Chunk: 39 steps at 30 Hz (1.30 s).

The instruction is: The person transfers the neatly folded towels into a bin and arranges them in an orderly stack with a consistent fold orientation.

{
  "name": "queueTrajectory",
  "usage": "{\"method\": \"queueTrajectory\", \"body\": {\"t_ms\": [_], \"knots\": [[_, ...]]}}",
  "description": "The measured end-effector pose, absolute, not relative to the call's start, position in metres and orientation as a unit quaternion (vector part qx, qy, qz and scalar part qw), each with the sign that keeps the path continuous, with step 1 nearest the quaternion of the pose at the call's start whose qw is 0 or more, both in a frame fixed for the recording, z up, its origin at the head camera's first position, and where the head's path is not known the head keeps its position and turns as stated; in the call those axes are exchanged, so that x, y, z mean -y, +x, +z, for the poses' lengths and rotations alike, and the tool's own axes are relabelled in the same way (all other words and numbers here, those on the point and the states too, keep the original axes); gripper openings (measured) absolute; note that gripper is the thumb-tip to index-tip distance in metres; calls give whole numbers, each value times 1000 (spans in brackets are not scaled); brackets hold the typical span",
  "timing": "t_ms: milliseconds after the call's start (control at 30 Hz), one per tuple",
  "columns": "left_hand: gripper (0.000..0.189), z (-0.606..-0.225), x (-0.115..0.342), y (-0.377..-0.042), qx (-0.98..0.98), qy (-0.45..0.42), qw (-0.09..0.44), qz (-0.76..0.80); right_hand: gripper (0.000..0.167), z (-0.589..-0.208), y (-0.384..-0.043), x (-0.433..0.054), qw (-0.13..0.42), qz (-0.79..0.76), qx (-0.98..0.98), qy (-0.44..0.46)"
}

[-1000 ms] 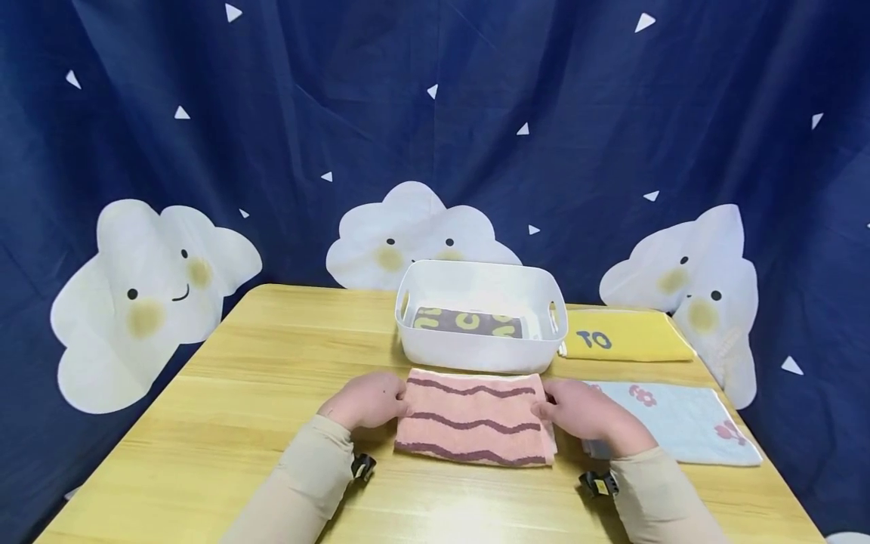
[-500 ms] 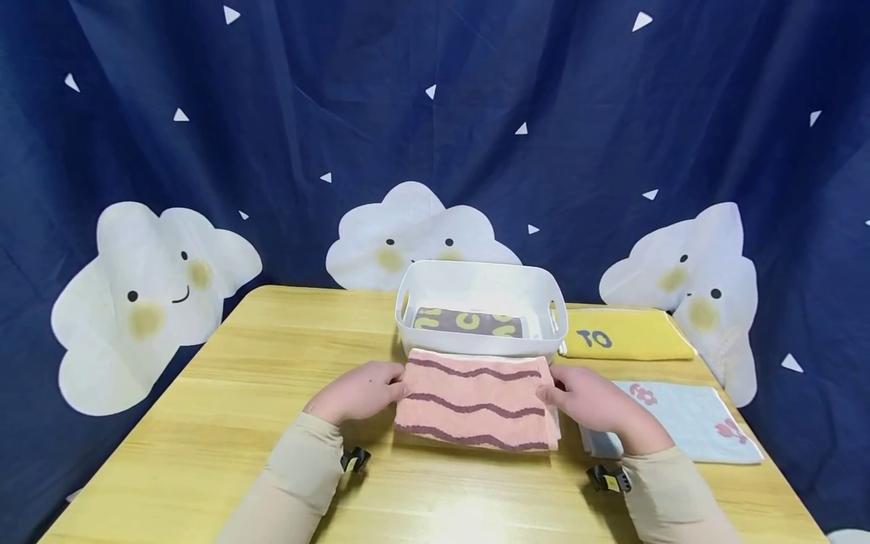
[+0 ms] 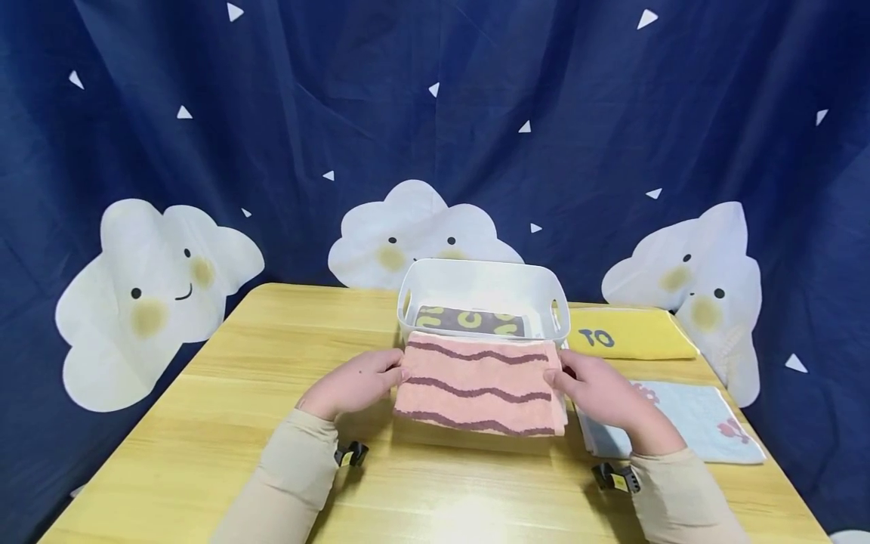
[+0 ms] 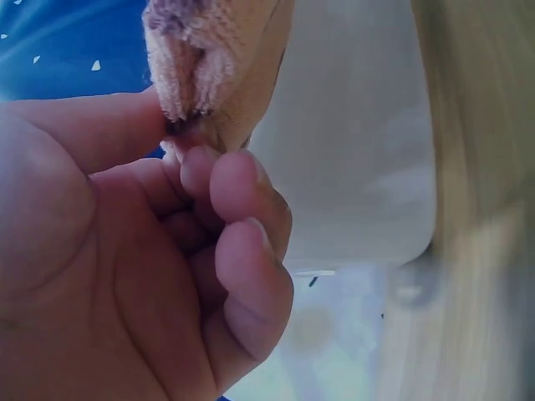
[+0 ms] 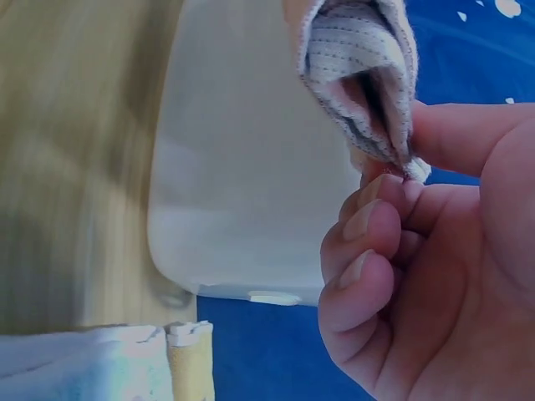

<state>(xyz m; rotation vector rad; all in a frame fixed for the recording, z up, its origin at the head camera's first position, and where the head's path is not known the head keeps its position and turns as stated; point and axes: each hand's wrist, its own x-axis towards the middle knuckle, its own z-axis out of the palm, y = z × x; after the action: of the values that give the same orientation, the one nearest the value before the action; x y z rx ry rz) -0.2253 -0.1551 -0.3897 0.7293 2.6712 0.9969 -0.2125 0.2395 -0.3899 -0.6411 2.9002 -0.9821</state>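
Observation:
A folded pink towel (image 3: 479, 385) with wavy maroon stripes hangs above the table, in front of the white basket (image 3: 435, 283). My left hand (image 3: 356, 381) pinches its left edge between thumb and fingers, as the left wrist view also shows. On the opposite side my right hand (image 3: 601, 393) pinches the right edge, where the towel's folded layers (image 5: 359, 75) show in the right wrist view. The towel's upper edge covers much of the basket's front wall in the head view. Inside the basket lies a dark grey towel (image 3: 469, 321) with yellow-green shapes.
A folded yellow towel (image 3: 639, 336) lies right of the basket at the back of the wooden table (image 3: 204, 423). Nearer, a folded light blue towel (image 3: 700, 423) with pink flowers lies partly behind my right hand. A dark blue curtain (image 3: 435, 143) with clouds hangs behind.
Both hands have lifted the pink towel off the table and moved it forward, so it now overlaps the basket's front wall. The basket and the other towels have stayed put.

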Motion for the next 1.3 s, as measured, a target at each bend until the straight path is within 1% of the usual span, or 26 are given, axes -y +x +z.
{"method": "queueTrajectory", "body": {"t_ms": [267,467,667,900,1100,1300], "knots": [[19,-379,162,-225,-893,252,72,365,30,-385,-211,-237,-27,-325,-922,-210],[21,-372,162,-226,-885,258,52,384,24,-378,-213,-231,-53,-351,-916,-185],[21,-360,155,-242,-887,267,29,375,26,-369,-222,-231,-67,-356,-917,-164],[24,-346,144,-272,-903,264,25,338,35,-357,-250,-239,-36,-364,-921,-132],[27,-340,137,-299,-918,239,29,315,37,-348,-279,-242,-14,-359,-925,-123],[29,-341,131,-323,-928,213,43,304,37,-340,-306,-242,20,-355,-929,-104]]}}
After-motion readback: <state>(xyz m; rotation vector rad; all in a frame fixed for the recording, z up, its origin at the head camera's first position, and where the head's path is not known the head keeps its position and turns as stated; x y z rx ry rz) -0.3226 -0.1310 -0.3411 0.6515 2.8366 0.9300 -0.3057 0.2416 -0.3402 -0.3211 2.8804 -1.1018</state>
